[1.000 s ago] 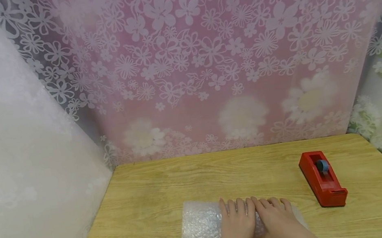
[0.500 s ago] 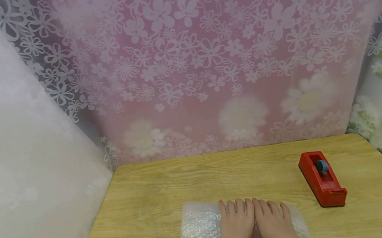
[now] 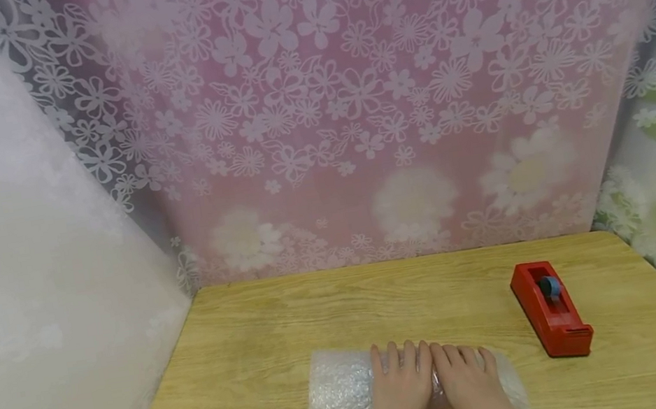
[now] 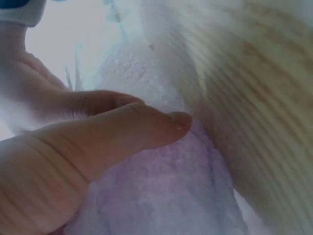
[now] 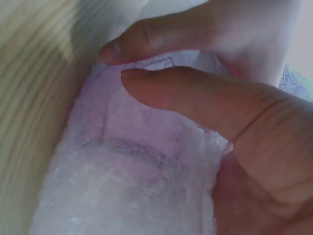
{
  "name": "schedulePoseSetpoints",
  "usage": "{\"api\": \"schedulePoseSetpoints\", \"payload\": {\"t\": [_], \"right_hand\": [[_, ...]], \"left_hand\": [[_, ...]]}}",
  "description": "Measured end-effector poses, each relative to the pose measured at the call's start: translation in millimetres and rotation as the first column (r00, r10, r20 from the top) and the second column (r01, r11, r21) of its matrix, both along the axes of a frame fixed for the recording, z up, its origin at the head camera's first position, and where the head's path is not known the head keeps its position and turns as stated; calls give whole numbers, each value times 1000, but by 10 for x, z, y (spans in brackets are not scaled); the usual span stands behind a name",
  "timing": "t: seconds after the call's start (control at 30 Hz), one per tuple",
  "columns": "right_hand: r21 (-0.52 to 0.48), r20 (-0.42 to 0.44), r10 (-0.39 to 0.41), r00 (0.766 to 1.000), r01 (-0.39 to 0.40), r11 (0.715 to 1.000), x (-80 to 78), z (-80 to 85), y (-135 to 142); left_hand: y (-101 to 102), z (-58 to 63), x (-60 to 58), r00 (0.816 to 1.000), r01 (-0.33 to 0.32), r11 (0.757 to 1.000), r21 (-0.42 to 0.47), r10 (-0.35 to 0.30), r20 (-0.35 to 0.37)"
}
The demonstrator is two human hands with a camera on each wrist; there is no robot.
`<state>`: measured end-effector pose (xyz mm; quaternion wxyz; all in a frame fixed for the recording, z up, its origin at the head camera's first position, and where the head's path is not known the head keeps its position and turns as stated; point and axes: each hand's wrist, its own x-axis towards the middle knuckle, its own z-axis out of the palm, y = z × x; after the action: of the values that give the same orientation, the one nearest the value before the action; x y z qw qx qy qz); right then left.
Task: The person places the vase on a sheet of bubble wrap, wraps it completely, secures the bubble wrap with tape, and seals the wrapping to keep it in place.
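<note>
A bundle of bubble wrap [image 3: 340, 392], rolled into a thick cylinder, lies crosswise on the wooden table near its front edge. Something pale purple shows through the wrap's middle. My left hand [image 3: 397, 390] and right hand [image 3: 471, 384] grip the roll side by side at its middle, fingers over the far side. In the left wrist view the left thumb [image 4: 122, 128] presses the near side of the bubble wrap [image 4: 166, 196]. The right wrist view shows the right thumb [image 5: 181, 90] doing the same on the bubble wrap [image 5: 98, 196], close to the other thumb.
To the right, farther back, stands a red tape dispenser [image 3: 553, 312] with a small blue roll of tape in it. The wooden table [image 3: 247, 344] is bounded behind by a pink flowered curtain [image 3: 313, 107], with pale sheets at both sides.
My right hand has turned straighter and its wrist has come left, so more of the roll's right end shows. The left hand keeps its grip; the roll stays nearly in place.
</note>
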<state>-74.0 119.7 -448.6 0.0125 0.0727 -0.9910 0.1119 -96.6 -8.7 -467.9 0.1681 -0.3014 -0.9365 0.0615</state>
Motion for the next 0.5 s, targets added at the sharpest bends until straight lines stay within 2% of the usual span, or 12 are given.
{"api": "schedulePoseSetpoints", "payload": {"t": [0.13,0.3,0.5], "right_hand": [[-15,29,19,999,-19,1000,-34,43,9],[-39,72,38,997,-35,999,-85,95,2],[-28,72,-6,997,8,1000,-102,34,-81]], "left_hand": [[-31,-2,14,1000,-14,1000,-5,14,-9],[-43,-43,-24,999,-25,1000,9,26,-36],[-74,-47,-61,995,8,998,55,-3,-104]]}}
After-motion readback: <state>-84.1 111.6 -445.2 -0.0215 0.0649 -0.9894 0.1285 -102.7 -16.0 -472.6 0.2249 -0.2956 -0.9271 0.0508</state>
